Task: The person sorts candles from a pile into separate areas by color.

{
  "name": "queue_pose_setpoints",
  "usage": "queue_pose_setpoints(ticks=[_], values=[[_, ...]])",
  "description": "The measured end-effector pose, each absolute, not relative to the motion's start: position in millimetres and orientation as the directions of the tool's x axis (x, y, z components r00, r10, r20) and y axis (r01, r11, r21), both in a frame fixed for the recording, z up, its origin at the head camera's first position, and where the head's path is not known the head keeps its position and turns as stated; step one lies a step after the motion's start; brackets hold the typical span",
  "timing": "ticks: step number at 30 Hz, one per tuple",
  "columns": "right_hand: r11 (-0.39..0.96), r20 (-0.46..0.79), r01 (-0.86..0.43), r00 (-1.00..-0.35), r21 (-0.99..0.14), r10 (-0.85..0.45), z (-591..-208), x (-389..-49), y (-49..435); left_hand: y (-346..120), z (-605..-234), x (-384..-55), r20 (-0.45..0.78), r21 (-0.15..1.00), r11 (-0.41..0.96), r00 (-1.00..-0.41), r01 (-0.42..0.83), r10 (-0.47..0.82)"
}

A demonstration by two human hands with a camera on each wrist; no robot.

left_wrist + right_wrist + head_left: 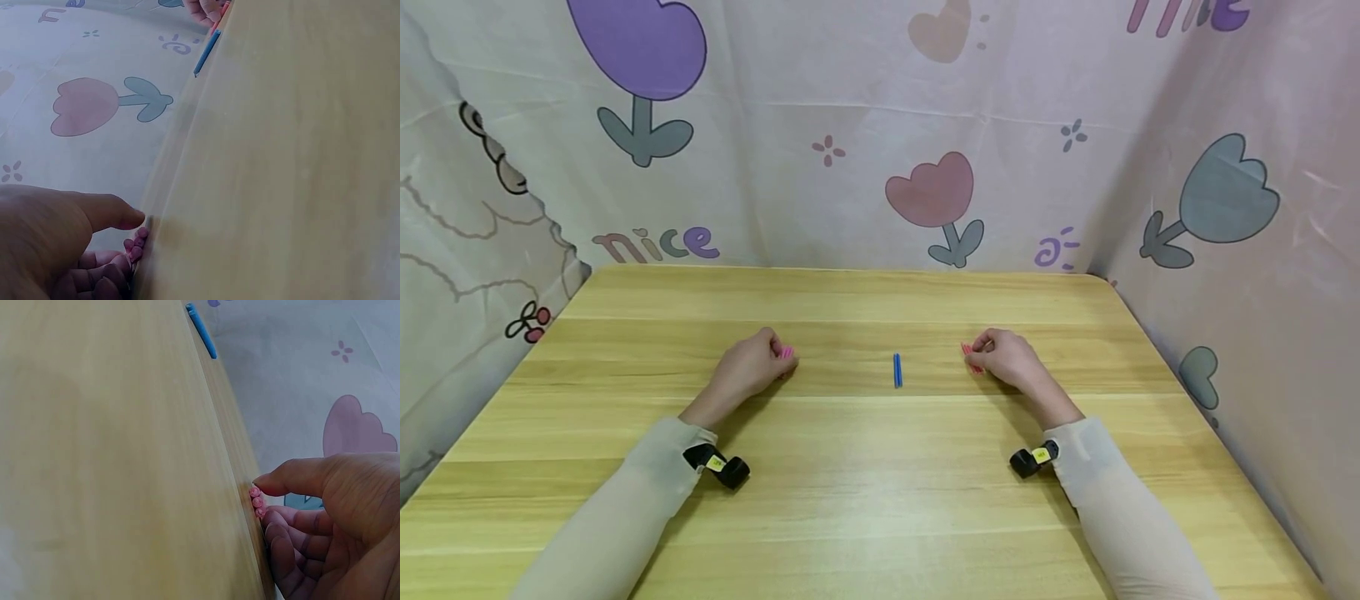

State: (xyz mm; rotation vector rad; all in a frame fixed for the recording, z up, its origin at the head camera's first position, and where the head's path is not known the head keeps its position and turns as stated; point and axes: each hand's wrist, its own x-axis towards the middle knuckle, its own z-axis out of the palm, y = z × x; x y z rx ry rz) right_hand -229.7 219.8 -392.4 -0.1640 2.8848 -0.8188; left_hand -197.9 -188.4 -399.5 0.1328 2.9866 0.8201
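Observation:
On the left of the table, my left hand (751, 364) holds a small bundle of short pink sticks (787, 352) between thumb and curled fingers. Their rounded ends (138, 242) show beside the thumb in the left wrist view. Over on the right, my right hand (1006, 358) pinches a bundle of reddish-pink sticks (967, 350), down at the tabletop. Three stick ends (257, 502) are visible between thumb and fingers in the right wrist view. Between the hands, apart from both, a pair of thin blue sticks (897, 371) lies side by side.
The wood-grain table (865, 500) reaches back to a pale curtain (790, 200) printed with flowers, which also hangs along both sides. Each sleeve carries a black wrist camera, the left camera (730, 472) and the right camera (1024, 462), just above the wood.

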Motion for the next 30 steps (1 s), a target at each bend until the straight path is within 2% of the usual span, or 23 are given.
queue_pose_setpoints(ticks=[16, 30], values=[[0.847, -0.109, -0.06, -0.984, -0.529, -0.138, -390, -227, 222, -190, -395, -198, -0.028, 0.538, 0.84, -0.995, 0.068, 0.099], [0.845, -0.135, -0.037, -0.983, -0.533, -0.128, -381, -229, 224, -207, -387, -201, -0.009, 0.532, 0.837, -0.987, 0.13, 0.159]])
